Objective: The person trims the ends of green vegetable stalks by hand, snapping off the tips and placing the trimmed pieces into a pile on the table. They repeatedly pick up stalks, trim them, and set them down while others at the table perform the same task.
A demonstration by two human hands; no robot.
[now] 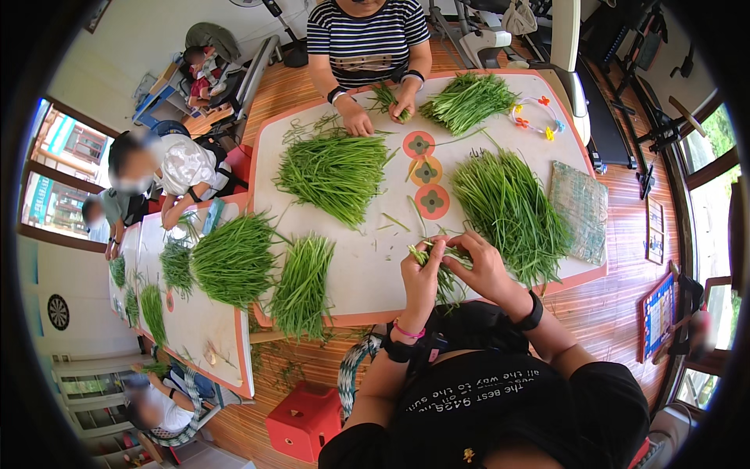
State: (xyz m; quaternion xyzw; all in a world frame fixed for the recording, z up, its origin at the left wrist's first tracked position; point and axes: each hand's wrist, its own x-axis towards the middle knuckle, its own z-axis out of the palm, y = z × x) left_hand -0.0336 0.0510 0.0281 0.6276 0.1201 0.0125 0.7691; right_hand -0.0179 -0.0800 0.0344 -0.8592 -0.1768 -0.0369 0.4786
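Just above the near edge of the table, my left hand (420, 284) is closed around a small bunch of thin green vegetable stalks (448, 286). Pale cut ends stick out past its thumb, and the leafy ends hang below. My right hand (481, 267) meets it from the right, thumb and fingers pinched on stalks of the same bunch; its fingertips partly hide the grip. Beyond my right hand lies a large pile of green stalks (504, 205). A smaller pile (302, 281) rests at the table's near-left edge.
Across the white table (363, 275), a person in a striped shirt (369, 41) handles stalks beside another pile (334, 173). A plastic-wrapped slab (579, 211) lies at the right edge, near a beaded ring (521, 122). A red stool (304, 421) stands on the floor. Other people work at the left table (217, 346).
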